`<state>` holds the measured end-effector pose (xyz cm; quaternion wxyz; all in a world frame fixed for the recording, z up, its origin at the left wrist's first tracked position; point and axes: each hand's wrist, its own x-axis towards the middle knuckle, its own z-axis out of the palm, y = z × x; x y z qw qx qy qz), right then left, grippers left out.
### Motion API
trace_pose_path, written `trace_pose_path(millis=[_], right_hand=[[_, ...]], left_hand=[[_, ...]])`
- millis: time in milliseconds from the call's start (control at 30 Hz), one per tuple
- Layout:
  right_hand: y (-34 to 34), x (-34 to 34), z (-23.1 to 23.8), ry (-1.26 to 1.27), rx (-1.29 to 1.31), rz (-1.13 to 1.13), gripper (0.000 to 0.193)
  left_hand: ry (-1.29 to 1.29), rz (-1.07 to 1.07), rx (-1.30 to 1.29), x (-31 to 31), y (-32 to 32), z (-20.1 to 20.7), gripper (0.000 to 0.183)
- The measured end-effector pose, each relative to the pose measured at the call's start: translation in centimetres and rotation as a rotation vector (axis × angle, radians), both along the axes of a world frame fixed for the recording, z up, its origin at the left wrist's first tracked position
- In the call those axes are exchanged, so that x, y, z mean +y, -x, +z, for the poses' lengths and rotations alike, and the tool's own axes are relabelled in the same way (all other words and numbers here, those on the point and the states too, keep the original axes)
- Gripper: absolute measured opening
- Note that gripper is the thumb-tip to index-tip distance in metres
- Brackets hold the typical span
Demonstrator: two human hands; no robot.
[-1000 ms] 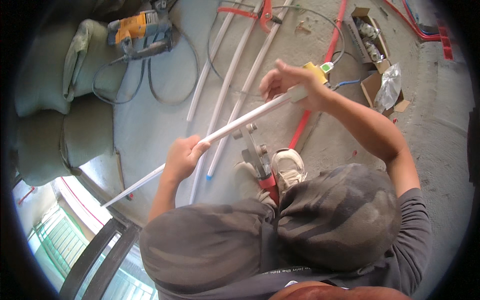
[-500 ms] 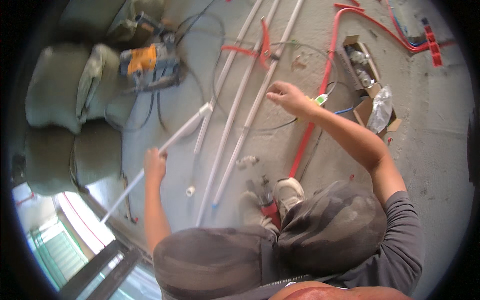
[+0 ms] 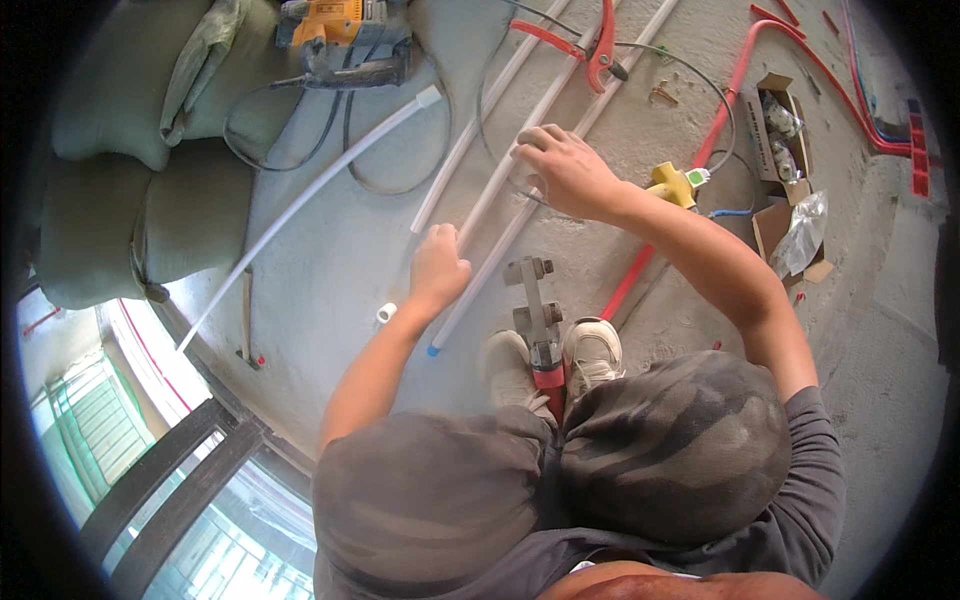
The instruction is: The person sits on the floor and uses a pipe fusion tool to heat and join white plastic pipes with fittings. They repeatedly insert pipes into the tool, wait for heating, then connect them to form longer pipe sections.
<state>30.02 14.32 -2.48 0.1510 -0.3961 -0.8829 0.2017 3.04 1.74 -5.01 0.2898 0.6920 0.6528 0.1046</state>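
Observation:
My left hand (image 3: 440, 272) is closed around the near end of a white plastic pipe (image 3: 484, 207), the middle one of three side by side. Ahead and to the right, my right hand (image 3: 568, 172) has its fingers curled down at that pipe; whether they grip it is hidden. Another white pipe (image 3: 432, 200) ends just beyond my left hand. The third, with a blue tip (image 3: 478, 287), passes beneath my right hand. A longer white pipe (image 3: 290, 218) with a white fitting (image 3: 428, 96) on its end lies to the left, apart from both hands.
A pipe-welding iron (image 3: 541, 320) stands by my shoes. Red pipe cutters (image 3: 600, 62) lie across the pipes. Elsewhere are a loose white fitting (image 3: 386, 313), a hammer (image 3: 248, 320), an orange power tool (image 3: 340, 38), sacks (image 3: 195, 210), a yellow adapter (image 3: 675, 186), red conduit (image 3: 720, 115) and open boxes (image 3: 775, 160).
My left hand has let go of the pipe with the fitting, moved right and closed on the middle pipe. My right hand has come down to the pipes. The whole view has shifted.

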Motion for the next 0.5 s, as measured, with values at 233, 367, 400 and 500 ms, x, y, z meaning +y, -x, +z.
trace_pose_path(millis=[233, 367, 400, 500], right_hand=[[2.5, 3.3, 1.2, -0.462, -0.036, 0.153, 0.031], [4.0, 8.2, 1.8, -0.404, -0.278, 0.050, 0.035], [3.8, 9.0, 2.1, -0.495, -0.125, 0.018, 0.030], [7.4, 10.0, 6.6, -0.303, -0.134, 0.042, 0.030]], left_hand=[[-0.064, 0.131, 0.105, -4.4, 5.3, 12.2, 0.012], [-0.311, 0.137, 0.568, -10.3, 19.2, 16.4, 0.008], [-0.456, 0.024, 0.685, -9.7, 22.1, 17.0, 0.007], [-0.576, -0.025, 0.757, -8.4, 21.8, 17.5, 0.004]])
